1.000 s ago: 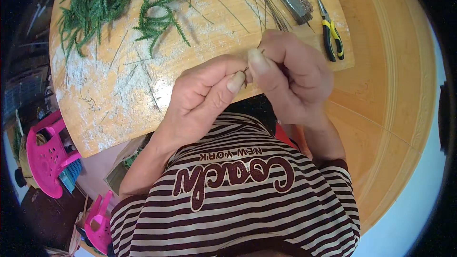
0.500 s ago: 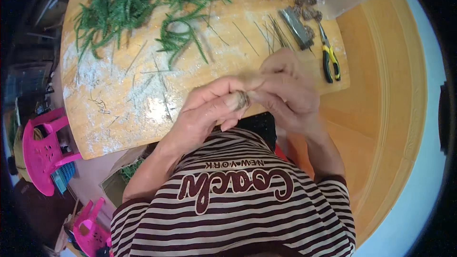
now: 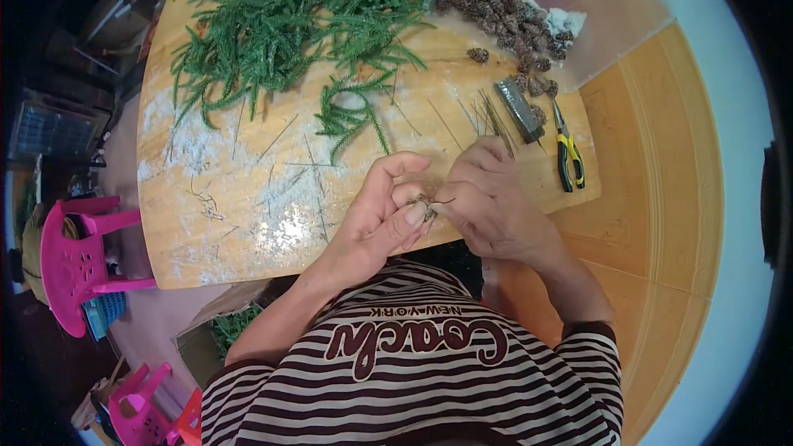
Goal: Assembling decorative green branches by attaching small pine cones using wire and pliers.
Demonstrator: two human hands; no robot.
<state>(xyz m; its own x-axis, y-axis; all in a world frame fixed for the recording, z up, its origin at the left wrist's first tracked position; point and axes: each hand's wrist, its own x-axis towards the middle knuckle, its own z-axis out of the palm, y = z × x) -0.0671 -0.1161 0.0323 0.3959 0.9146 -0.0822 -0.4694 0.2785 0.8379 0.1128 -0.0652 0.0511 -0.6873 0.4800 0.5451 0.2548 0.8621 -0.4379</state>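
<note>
Both my left hand [image 3: 376,215] and right hand [image 3: 487,202] pinch what looks like a small cone [image 3: 423,205], wiring it; next needs a tight twist.

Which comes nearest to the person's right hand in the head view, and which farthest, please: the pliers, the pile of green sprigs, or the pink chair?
From the right hand:
1. Pliers, just to its right on the board.
2. Pile of green sprigs, up and to the left at the board's far end.
3. Pink chair, far left, off the board.
</note>
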